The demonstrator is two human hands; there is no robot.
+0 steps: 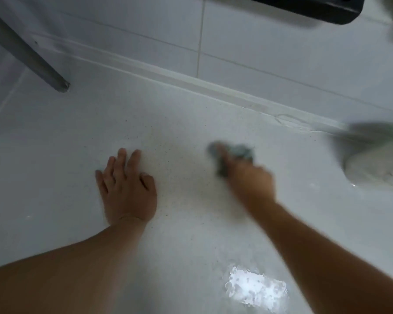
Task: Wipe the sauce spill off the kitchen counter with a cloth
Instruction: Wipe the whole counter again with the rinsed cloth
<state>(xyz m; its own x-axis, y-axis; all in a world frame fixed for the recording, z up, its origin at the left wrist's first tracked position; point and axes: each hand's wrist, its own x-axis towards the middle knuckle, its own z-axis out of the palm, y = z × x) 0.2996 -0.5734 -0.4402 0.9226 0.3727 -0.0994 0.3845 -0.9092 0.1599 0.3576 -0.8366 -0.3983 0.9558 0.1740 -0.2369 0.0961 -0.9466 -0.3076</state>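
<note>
Nearest me, my left hand point(127, 189) lies flat on the tabletop point(55, 166), fingers straight, holding nothing. Just right of it is the faint, speckled spill point(179, 164), between both hands. Beyond it my right hand point(247, 184), blurred, grips the cloth point(234, 157) bunched at its fingertips, forearm angled in from the right. I judge the next stroke goes leftward.

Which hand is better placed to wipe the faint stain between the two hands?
The right hand: it already grips the cloth beside the stain. The left hand lies flat on the counter, holding nothing.
</note>
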